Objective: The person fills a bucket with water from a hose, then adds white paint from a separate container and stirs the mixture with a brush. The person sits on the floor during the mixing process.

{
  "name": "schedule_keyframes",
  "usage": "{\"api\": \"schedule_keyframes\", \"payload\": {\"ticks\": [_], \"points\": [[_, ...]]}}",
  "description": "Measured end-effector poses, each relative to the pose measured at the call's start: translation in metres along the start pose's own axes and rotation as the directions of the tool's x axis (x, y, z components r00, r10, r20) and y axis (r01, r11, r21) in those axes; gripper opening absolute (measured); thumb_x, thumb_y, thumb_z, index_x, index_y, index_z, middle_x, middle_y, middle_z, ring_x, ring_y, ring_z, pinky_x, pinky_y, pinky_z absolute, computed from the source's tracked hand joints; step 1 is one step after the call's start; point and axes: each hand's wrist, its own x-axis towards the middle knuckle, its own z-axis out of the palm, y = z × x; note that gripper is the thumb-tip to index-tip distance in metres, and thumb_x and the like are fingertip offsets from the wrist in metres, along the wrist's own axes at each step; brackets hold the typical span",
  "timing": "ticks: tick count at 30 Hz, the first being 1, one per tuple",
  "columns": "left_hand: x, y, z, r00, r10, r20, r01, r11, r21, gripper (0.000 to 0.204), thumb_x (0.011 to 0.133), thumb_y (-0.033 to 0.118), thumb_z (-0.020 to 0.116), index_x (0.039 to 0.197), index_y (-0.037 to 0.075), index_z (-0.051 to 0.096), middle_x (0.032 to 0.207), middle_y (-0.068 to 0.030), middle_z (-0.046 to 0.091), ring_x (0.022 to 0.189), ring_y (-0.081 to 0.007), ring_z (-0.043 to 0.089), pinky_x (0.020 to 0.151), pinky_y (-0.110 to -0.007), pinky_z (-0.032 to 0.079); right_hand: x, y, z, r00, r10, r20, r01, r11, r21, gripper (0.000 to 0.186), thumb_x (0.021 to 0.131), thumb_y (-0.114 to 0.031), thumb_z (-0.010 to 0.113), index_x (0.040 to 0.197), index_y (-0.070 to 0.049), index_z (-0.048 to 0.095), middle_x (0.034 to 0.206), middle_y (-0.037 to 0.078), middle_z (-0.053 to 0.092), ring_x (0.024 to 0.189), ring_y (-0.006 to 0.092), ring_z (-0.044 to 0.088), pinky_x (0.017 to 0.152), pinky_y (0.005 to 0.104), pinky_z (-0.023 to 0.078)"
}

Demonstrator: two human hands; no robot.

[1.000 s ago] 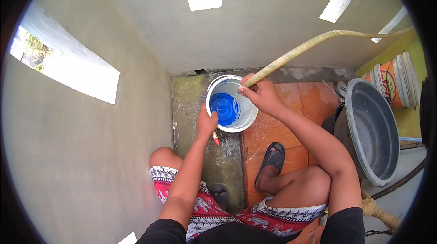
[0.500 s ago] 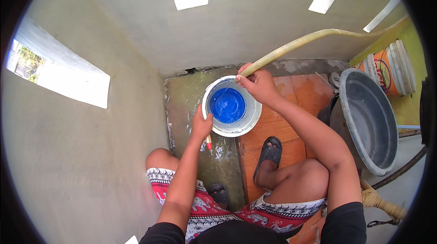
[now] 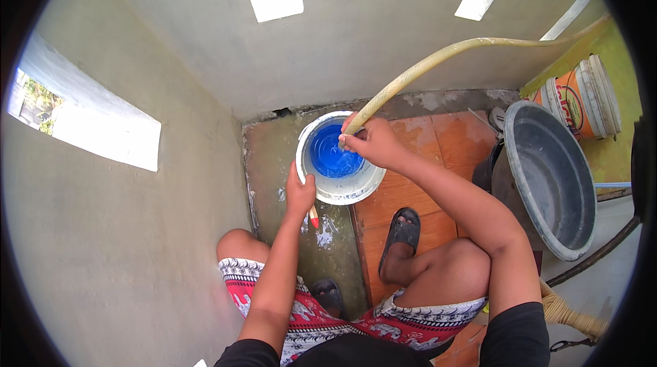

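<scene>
My left hand [image 3: 299, 192] grips the left rim of a white bucket [image 3: 359, 185] with bright blue liquid [image 3: 327, 161] in it. A light stick with a red tip [image 3: 314, 218] sticks down beside that hand; whether my fingers hold it too I cannot tell. My right hand [image 3: 369, 141] is closed on the end of a pale yellow braided hose [image 3: 410, 78] over the bucket, and the liquid below is stirred up. The hose runs off to the upper right along the back wall.
A big grey tub [image 3: 551, 179] leans at the right, near an orange-and-white bucket [image 3: 585, 100]. Orange tiles [image 3: 431, 192] meet wet concrete with white splashes [image 3: 267, 155]. Grey walls with narrow openings surround me. My sandalled right foot [image 3: 404, 233] is on the tiles.
My right hand and hose end have moved slightly left and down over the bucket. The bucket has shifted a little, and the view has drifted slightly.
</scene>
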Motion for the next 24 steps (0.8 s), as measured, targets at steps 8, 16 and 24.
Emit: {"api": "schedule_keyframes", "payload": {"ticks": [8,16,24], "points": [[-0.006,-0.001,0.002,1.000,0.019,-0.006,-0.019,1.000,-0.002,0.048,0.086,-0.001,0.050,0.134,-0.001,0.051,0.117,-0.0158,0.066,0.111,-0.0240,0.063,0.099,-0.035,0.047,0.010,0.002,-0.009,0.976,-0.151,-0.157,0.120,0.975,-0.189,0.015,0.093,-0.011,0.069,0.102,-0.001,0.063,0.088,0.006,0.070,0.078,0.0115,0.067,0.070,0.0271,0.055],[0.000,-0.006,0.000,0.993,-0.113,-0.023,0.109,0.986,-0.128,0.039,0.086,-0.002,0.050,0.125,-0.001,0.052,0.112,-0.0124,0.066,0.104,-0.0206,0.063,0.095,-0.034,0.048,0.002,-0.004,0.009,0.998,-0.065,-0.005,0.065,0.998,0.010,0.015,0.093,-0.011,0.070,0.101,-0.001,0.062,0.087,0.005,0.068,0.080,0.0105,0.066,0.070,0.0265,0.054],[-0.006,0.002,-0.003,0.968,-0.251,0.027,0.250,0.935,-0.251,0.038,0.087,0.003,0.051,0.125,0.001,0.050,0.101,-0.0109,0.065,0.078,-0.0176,0.065,0.062,-0.031,0.055,0.007,-0.014,-0.010,0.992,-0.033,-0.126,0.013,0.988,-0.156,0.017,0.093,-0.011,0.070,0.104,0.000,0.063,0.086,0.005,0.068,0.080,0.0105,0.067,0.072,0.0259,0.054]]}}
